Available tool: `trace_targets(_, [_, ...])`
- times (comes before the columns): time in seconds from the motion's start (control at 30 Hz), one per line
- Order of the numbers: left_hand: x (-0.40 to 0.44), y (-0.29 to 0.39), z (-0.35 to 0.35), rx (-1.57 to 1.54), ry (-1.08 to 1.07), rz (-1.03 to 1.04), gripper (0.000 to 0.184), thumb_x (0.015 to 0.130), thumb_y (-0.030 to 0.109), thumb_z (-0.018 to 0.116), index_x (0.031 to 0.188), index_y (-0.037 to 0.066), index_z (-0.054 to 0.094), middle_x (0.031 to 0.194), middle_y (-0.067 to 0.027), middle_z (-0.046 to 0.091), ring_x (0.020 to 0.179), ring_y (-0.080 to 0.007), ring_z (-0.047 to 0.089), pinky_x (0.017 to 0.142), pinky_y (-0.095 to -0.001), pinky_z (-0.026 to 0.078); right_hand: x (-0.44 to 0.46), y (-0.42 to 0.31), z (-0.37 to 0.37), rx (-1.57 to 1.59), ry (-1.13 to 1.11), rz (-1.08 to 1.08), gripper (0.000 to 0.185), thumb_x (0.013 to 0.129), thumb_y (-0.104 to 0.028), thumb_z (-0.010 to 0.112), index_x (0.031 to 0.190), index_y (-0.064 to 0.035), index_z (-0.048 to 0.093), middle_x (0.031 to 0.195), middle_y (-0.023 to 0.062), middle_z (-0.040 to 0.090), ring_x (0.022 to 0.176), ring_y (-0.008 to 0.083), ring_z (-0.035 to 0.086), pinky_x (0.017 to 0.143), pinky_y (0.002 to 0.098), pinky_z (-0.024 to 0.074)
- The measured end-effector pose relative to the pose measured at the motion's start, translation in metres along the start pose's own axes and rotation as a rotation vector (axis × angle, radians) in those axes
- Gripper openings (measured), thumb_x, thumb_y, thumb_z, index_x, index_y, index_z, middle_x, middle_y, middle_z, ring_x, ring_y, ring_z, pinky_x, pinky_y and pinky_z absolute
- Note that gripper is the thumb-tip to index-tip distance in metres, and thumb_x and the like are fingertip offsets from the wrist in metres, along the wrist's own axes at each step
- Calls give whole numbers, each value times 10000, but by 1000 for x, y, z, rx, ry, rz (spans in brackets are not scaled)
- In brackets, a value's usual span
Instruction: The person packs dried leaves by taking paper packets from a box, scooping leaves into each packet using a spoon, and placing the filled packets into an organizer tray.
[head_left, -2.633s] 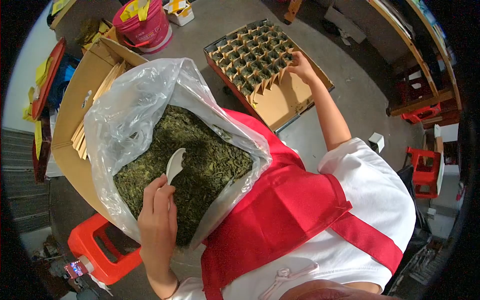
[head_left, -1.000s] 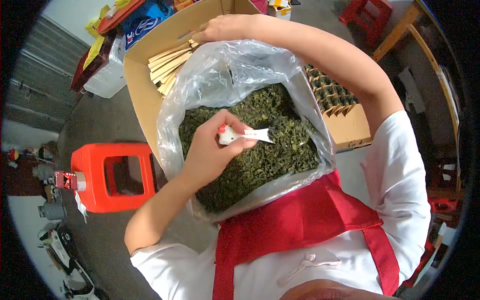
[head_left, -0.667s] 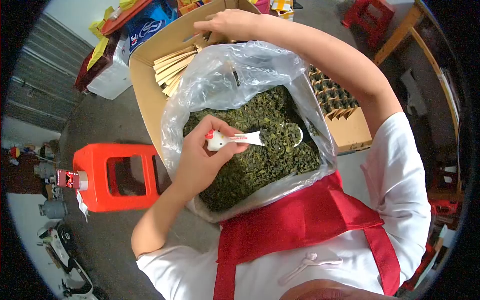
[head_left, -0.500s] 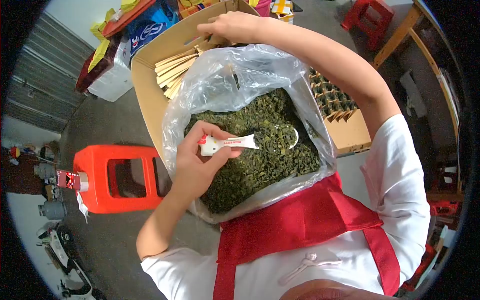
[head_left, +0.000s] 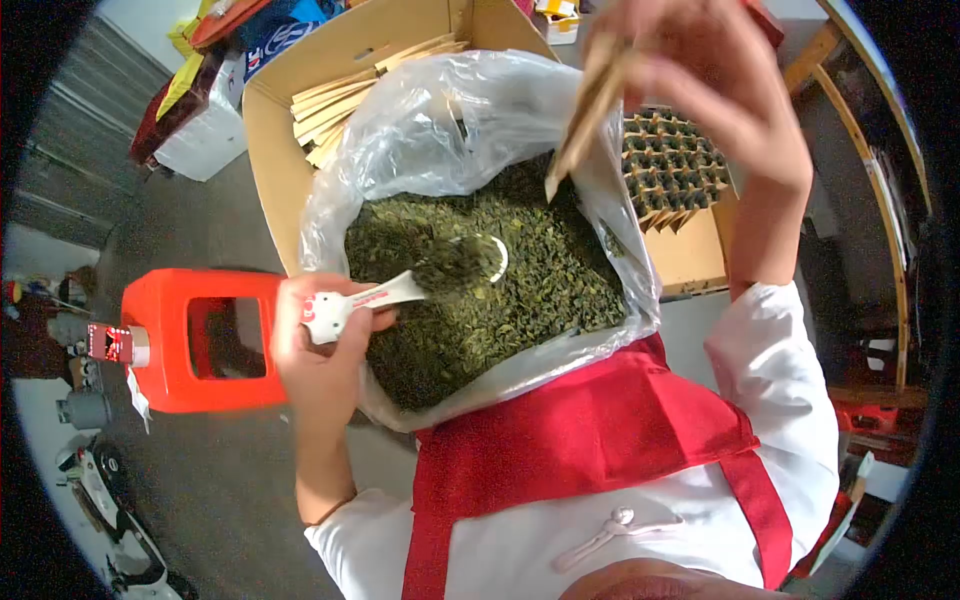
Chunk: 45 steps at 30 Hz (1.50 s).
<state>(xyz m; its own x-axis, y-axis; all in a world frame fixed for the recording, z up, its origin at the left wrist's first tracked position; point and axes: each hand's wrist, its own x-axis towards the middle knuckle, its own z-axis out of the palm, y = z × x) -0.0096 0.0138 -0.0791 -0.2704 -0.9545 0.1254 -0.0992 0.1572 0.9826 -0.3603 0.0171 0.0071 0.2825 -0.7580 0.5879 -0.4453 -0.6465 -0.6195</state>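
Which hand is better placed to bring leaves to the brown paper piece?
Probably the left hand: it holds the white spoon, which carries leaves over the open plastic bag. The right hand, blurred, is occupied with the brown paper piece.

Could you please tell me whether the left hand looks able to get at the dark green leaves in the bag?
Probably yes: the left hand holds the spoon over the leaves, and the plastic bag gapes open around them, leaving the near side free.
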Motion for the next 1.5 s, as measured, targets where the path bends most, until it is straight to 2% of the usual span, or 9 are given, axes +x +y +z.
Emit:
trace_targets(0.07, [-5, -2, -2, -14, 71, 30, 213, 881, -100, 565, 1068, -25, 498, 958, -126, 637, 861, -192, 676, 783, -309, 594, -1, -2, 16, -132, -381, -140, 234, 874, -35, 556, 1108, -37, 552, 1026, 113, 605, 989, 266, 604, 834, 349, 491])
trace_targets(0.13, [-9, -3, -5, -10, 128, 56, 251, 881, -59, 591, 1104, 0, 493, 949, -109, 637, 852, -186, 663, 771, -308, 579, -19, 14, 50, -58, -454, -67, 201, 854, 50, 554, 1045, -13, 554, 983, 128, 578, 929, 312, 617, 797, 377, 498])
trace_targets(0.23, [-16, -1, -15, 21, 133, 15, 263, 863, -109, 596, 1085, -11, 495, 964, -118, 630, 891, -189, 662, 799, -308, 585, -31, 25, 76, -191, -646, 88, 324, 808, 46, 572, 1125, -14, 541, 1088, 133, 564, 989, 350, 599, 832, 416, 501])
trace_targets(0.47, [-20, -2, -16, 29, 182, 7, 285, 850, -103, 629, 1080, 2, 498, 967, -118, 636, 863, -196, 671, 779, -304, 578, -43, 35, 95, -388, -488, -61, 338, 865, -56, 588, 1195, 7, 549, 1287, 178, 522, 1158, 359, 549, 952, 412, 492])
trace_targets(0.57, [-20, -4, -16, 19, 190, -7, 287, 850, -97, 635, 1081, 3, 495, 970, -118, 631, 878, -194, 667, 784, -308, 584, -47, 38, 101, -400, -479, -125, 415, 782, -6, 584, 1191, 17, 514, 1326, 216, 492, 1209, 378, 517, 990, 422, 479])
trace_targets(0.8, [-18, -5, -13, -26, 163, 28, 287, 850, -98, 635, 1079, 1, 493, 962, -118, 629, 890, -194, 663, 800, -317, 589, -50, 41, 112, -475, -396, -194, 335, 835, -116, 635, 1086, 12, 453, 1352, 270, 465, 1161, 405, 552, 868, 427, 553])
trace_targets(1.0, [-14, -5, -12, -22, 131, 26, 290, 849, -104, 635, 1080, -3, 493, 952, -119, 637, 860, -190, 669, 789, -309, 583, -47, 42, 112, -279, -433, -47, 341, 780, -112, 693, 996, -3, 452, 1051, 224, 526, 785, 421, 612, 705, 495, 526])
trace_targets(1.27, [-4, -2, -2, 90, 56, 57, 255, 837, -75, 676, 1027, 9, 529, 913, -84, 663, 806, -132, 659, 708, -253, 536, -42, 30, 108, -171, -500, 16, 333, 744, -83, 731, 912, 6, 458, 887, 144, 501, 786, 391, 579, 655, 473, 477])
trace_targets(1.5, [19, 33, 10, 621, -119, 241, 199, 819, 33, 708, 963, 40, 571, 834, -86, 658, 722, -143, 638, 658, -298, 488, -42, 19, 107, -157, -534, 110, 340, 725, -84, 741, 917, 12, 477, 890, 162, 533, 795, 418, 595, 663, 489, 497])
